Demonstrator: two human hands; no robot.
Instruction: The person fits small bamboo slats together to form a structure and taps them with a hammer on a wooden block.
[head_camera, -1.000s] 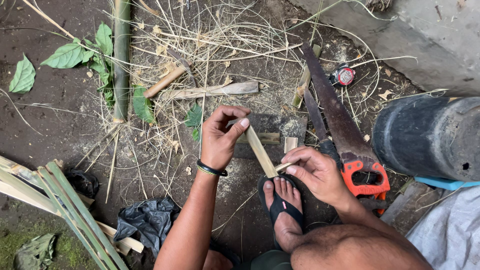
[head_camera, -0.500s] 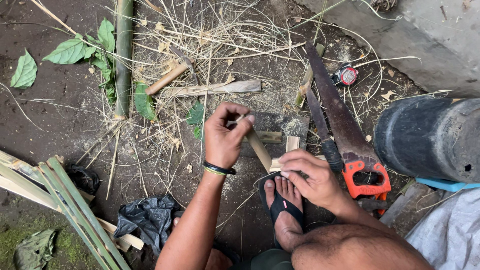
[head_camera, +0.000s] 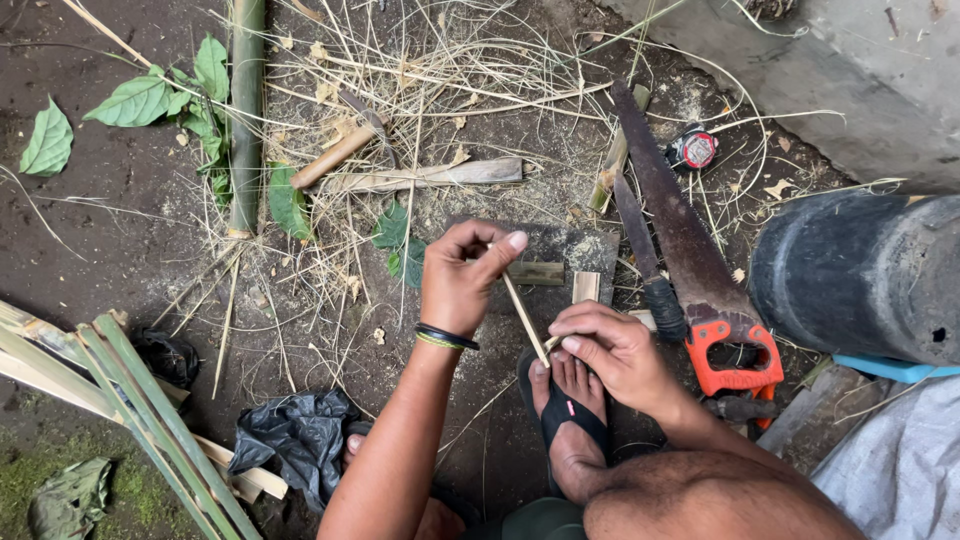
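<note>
left hand (head_camera: 462, 280): closed round the upper end of a thin bamboo strip (head_camera: 524, 318), thumb and forefinger pinched on it
right hand (head_camera: 612, 350): closed, fingertips pinched on the strip's lower end, just above the toes
strip: held slanted between both hands, top toward the left hand, bottom at the right; over a flat dark board (head_camera: 570, 250) (contact with the board cannot be told)
foot (head_camera: 572, 410): in a black sandal, toes just under the right hand's fingers, apparently used as a brace
blade: none seen in either hand (could be hidden by the fingers)
step in hand: judged to be splitting or peeling the strip by hand, mid-way, the strip seen in one piece
next move calls for: a steady pull along the grain, both pinches kept tight, the strip kept in line so it is not snapped
saw (head_camera: 690, 265): laid on the ground right of the hands, orange handle near, untouched
knife (head_camera: 645, 255): dark, beside the saw, untouched
tape measure (head_camera: 694, 149): small, red and black, beyond the saw's tip
bamboo pole (head_camera: 245, 110): green, lying top left among leaves and dry shavings
split slats (head_camera: 130, 400): stacked bottom left
black tub (head_camera: 860, 275): at right, well apart from the hands
</note>
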